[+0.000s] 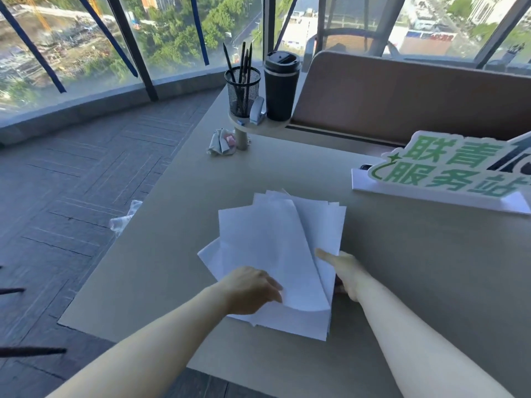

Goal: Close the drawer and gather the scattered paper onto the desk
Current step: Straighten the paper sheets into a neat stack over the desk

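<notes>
A loose pile of white paper sheets [275, 242] lies on the beige desk [161, 254] in front of me. My left hand [250, 288] rests on the pile's near left part, its fingers pinching a curled sheet. My right hand [344, 271] grips the pile's right edge, thumb on top and fingers hidden under the sheets. The top sheets are fanned out and uneven. No drawer is in view.
A mesh pen holder [242, 90], a stapler [257, 110] and a black travel mug [280, 87] stand on a small raised shelf at the back. A crumpled cloth [221, 142] lies below it. A green-lettered sign [442, 173] stands right. Crumpled plastic [125, 219] lies on the floor at the desk's left edge.
</notes>
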